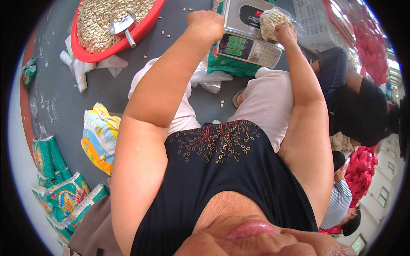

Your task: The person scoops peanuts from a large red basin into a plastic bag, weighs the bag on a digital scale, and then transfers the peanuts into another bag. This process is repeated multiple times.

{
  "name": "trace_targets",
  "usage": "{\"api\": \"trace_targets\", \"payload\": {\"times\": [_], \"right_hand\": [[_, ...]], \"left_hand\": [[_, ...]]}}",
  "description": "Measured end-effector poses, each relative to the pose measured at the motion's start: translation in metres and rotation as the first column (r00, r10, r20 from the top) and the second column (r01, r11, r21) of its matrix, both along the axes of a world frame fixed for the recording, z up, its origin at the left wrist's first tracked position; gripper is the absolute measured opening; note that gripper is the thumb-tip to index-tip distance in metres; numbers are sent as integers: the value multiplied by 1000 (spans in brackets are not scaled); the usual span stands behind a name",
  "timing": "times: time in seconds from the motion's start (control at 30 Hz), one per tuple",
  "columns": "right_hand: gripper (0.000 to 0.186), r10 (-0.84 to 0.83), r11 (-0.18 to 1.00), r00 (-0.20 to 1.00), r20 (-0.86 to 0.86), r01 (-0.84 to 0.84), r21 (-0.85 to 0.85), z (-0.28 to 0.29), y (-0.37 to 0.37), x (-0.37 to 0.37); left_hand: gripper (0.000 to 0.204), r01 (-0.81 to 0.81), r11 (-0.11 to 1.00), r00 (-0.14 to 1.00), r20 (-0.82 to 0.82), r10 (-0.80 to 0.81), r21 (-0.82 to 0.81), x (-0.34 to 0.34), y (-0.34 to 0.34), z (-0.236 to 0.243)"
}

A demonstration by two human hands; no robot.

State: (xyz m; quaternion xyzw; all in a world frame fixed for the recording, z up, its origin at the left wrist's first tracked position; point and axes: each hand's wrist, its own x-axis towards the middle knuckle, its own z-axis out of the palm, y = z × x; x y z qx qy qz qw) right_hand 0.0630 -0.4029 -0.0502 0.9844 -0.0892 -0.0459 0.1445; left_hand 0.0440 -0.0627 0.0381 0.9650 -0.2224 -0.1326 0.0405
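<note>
My right hand (286,34) is closed on a clear plastic bag of pale beans (273,23) over the right part of a silver digital scale (238,39). The bag covers part of the weighing plate; I cannot tell whether its weight rests there. My left hand (206,22) is at the scale's left edge, fingers curled in; whether anything is inside them is hidden. Green lit displays (235,45) show on the scale's front. Left of my left hand, a red tub (159,10) is full of pale oval beans, with a metal scoop (124,26) lying in them.
Under the scale is a green package (232,66). Clear plastic bags (79,68) lie below the tub, near loose beans on the grey floor. At left are a yellow patterned bag (101,136) and green packages (70,194). A white crate (318,30) and other people are at right.
</note>
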Motion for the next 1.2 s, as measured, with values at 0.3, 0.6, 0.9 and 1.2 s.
{"api": "trace_targets", "payload": {"times": [0.3,0.6,0.9,1.2], "right_hand": [[29,-446,888,787,427,329,322,4,-30,6],[37,-425,824,902,73,352,444,-16,-39,26],[29,-378,850,907,185,260,458,-27,-54,48],[28,-72,782,993,93,-2,623,34,-22,66]], "left_hand": [[30,22,1000,1000,19,-22,0,1,-11,-7],[24,57,998,998,37,-58,33,-2,-20,-13],[22,25,999,998,54,-26,35,2,-19,-14],[26,19,1000,1000,17,-19,19,2,-21,-14]]}}
